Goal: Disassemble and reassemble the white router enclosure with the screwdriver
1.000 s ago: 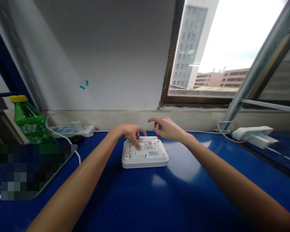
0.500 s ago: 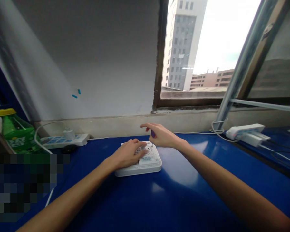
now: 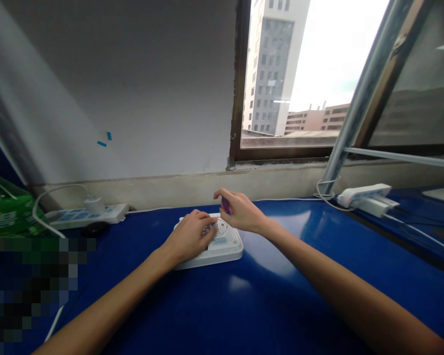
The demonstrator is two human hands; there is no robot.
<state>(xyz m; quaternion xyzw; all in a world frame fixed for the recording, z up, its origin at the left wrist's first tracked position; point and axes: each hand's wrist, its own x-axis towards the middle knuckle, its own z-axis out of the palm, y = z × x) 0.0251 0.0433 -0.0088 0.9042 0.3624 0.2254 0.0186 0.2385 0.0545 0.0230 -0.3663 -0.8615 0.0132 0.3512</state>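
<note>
A white, flat device [image 3: 230,248] with rounded corners lies on the blue table; tiny holes and a pale label show on its upper face. My left hand [image 3: 188,235] rests across its left part, fingers stretched over the top and touching it. Over the device's far right part, my right hand [image 3: 240,211] is closed around a screwdriver [image 3: 225,204], of which only a bit of purple handle shows between the fingers. The tip of the screwdriver is hidden, so I cannot tell whether it touches the device.
A white power strip [image 3: 113,214] with a plug and a black mouse-like object [image 3: 95,229] sit at the left, near a green bottle [image 3: 7,207]. Another power strip [image 3: 368,196] with adapters stands right of a metal pole [image 3: 350,113]. Cables run along the wall.
The view has turned slightly to the right, so everything sits further left. The right hand has tipped a little over the device, showing more of the purple handle. The left hand stays on it.
</note>
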